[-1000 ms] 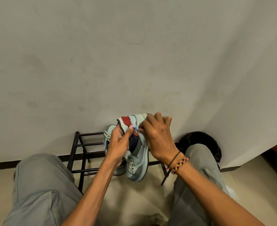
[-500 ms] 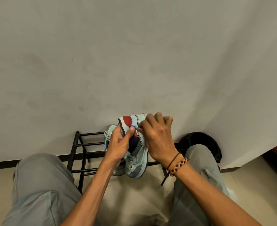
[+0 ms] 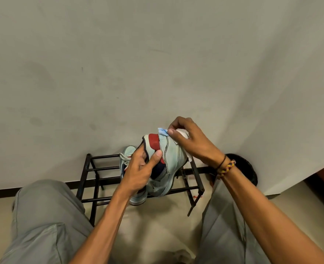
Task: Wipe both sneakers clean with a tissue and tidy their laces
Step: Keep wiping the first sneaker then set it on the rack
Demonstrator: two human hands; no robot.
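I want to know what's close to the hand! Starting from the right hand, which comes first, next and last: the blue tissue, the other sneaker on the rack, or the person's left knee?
1. Blue tissue: pinched in the right hand, at the held sneaker's heel.
2. Other sneaker: on the black rack, behind the left hand.
3. Left knee: lower left.
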